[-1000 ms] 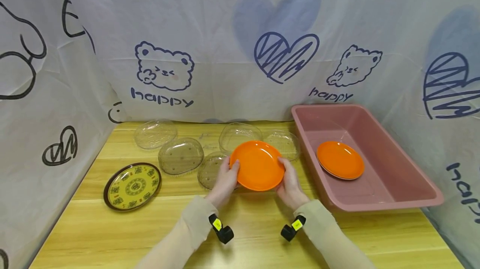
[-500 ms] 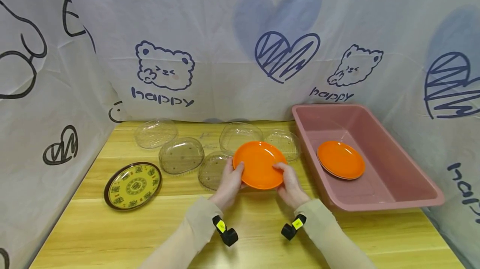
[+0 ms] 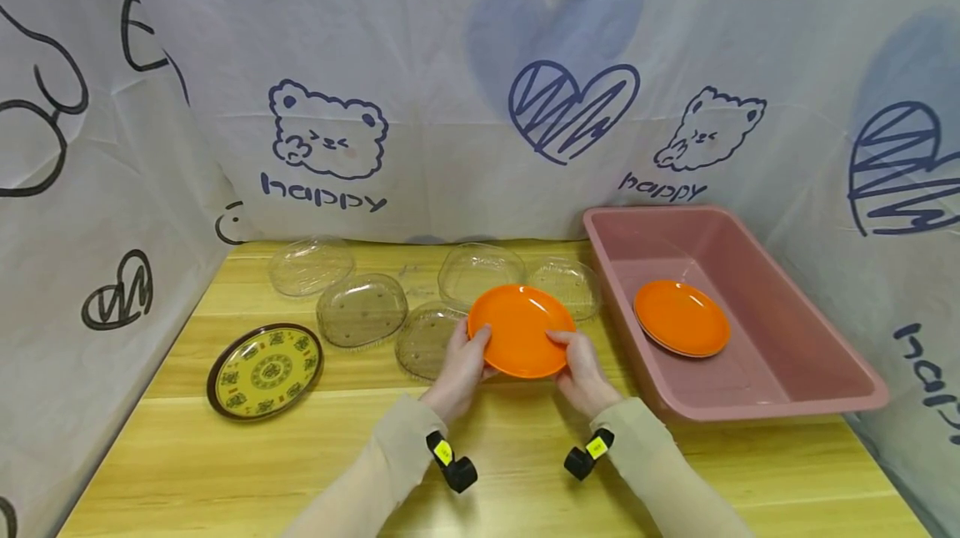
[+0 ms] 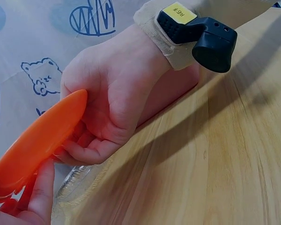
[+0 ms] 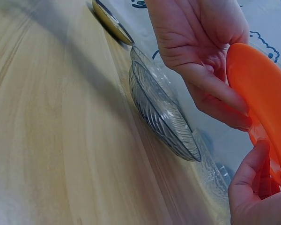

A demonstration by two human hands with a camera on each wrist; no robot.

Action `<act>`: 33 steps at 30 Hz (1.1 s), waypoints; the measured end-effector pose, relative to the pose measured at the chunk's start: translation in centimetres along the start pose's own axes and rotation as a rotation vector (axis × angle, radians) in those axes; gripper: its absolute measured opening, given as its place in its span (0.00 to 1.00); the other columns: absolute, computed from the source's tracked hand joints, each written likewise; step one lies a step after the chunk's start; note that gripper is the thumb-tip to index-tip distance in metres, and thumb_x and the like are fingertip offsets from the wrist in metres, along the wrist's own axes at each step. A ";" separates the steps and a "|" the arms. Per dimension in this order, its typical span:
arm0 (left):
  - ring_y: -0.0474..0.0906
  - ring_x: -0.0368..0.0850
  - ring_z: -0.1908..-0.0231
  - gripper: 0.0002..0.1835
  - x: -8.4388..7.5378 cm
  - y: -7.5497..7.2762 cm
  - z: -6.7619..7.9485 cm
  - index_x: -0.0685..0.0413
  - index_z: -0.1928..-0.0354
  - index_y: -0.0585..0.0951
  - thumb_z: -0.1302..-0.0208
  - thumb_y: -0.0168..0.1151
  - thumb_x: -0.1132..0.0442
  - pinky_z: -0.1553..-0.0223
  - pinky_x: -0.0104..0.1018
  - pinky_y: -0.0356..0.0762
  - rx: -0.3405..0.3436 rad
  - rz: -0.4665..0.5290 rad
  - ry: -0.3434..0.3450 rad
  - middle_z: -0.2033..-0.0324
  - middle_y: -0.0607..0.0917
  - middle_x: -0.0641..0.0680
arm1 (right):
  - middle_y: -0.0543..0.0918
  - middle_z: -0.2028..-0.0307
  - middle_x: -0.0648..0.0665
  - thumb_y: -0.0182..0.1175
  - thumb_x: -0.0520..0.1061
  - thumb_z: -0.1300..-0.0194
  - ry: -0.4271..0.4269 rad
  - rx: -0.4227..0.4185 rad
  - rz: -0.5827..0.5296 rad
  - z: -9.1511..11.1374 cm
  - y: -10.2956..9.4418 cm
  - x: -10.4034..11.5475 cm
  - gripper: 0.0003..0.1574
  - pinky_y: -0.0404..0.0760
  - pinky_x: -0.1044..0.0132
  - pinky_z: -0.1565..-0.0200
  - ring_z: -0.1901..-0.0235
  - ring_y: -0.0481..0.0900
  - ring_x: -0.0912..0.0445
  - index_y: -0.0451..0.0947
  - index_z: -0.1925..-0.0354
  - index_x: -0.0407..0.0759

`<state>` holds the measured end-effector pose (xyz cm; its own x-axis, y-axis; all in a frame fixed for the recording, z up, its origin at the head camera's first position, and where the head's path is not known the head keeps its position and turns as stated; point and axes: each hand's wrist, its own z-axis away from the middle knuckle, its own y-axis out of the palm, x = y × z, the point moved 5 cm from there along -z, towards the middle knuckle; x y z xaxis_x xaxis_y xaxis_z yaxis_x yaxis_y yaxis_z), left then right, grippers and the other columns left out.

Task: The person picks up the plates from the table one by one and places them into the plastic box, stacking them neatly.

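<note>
Orange plate (image 3: 522,331) held up off the surface (image 3: 247,480), L of the pink tub (image 3: 817,338), tilted w/ top face twd head cam. L hand (image 3: 461,371) grips its L edge, R hand (image 3: 587,373) its R edge; thumbs on top, fingers (image 4: 42,190) curled underneath, so both are closed on the rim. 2nd orange plate (image 3: 681,318) lies in the tub, near its L wall. Clear plastic dishes (image 3: 362,310), 5 of 'em, sit behind & L of the held plate, 1 partly hidden by the L hand. Yellow plate (image 3: 270,373), patterned w/ brown rim, on the surface at far L. Black wrist cams (image 3: 461,475) w/ yellow labels on both beige sleeves (image 3: 408,438). White cloth (image 3: 450,188) at back, w/ hearts, bears & "happy".
</note>
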<state>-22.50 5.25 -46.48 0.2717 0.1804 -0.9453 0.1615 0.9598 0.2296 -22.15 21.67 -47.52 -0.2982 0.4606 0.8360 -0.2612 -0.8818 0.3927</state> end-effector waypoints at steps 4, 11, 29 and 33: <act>0.83 0.40 0.57 0.24 0.2 0.0 -0.1 0.59 0.27 0.59 0.19 0.41 0.58 0.57 0.34 0.86 0.007 0.019 -0.016 0.38 0.75 0.66 | 0.79 0.59 0.49 0.44 0.36 0.26 0.009 -0.016 0.004 0.0 -0.2 0.0 0.29 0.88 0.70 0.59 0.64 0.84 0.63 0.55 0.31 0.28; 0.81 0.41 0.54 0.25 0.2 -0.1 -0.2 0.58 0.27 0.59 0.20 0.41 0.56 0.55 0.35 0.84 0.026 0.041 -0.028 0.37 0.74 0.66 | 0.80 0.62 0.50 0.44 0.37 0.26 0.007 -0.016 0.016 0.3 -0.5 0.2 0.24 0.88 0.70 0.60 0.65 0.84 0.62 0.58 0.35 0.32; 0.84 0.46 0.51 0.26 0.0 -0.7 -0.6 0.54 0.26 0.60 0.19 0.40 0.53 0.50 0.41 0.87 0.034 -0.069 0.021 0.36 0.75 0.66 | 0.79 0.62 0.51 0.45 0.38 0.26 0.024 -0.032 0.019 0.9 -1.0 0.8 0.21 0.87 0.70 0.60 0.65 0.84 0.62 0.62 0.38 0.32; 0.85 0.46 0.51 0.26 -0.2 -0.8 -0.8 0.52 0.26 0.60 0.18 0.38 0.50 0.47 0.46 0.86 0.045 -0.089 0.042 0.34 0.73 0.64 | 0.79 0.62 0.51 0.44 0.39 0.25 0.010 -0.033 0.020 1.2 -1.0 1.2 0.20 0.86 0.71 0.60 0.65 0.83 0.62 0.63 0.39 0.34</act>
<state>-23.42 4.60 -46.61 0.2145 0.1049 -0.9711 0.2260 0.9619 0.1538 -21.14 22.95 -46.45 -0.3122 0.4445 0.8396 -0.2855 -0.8868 0.3633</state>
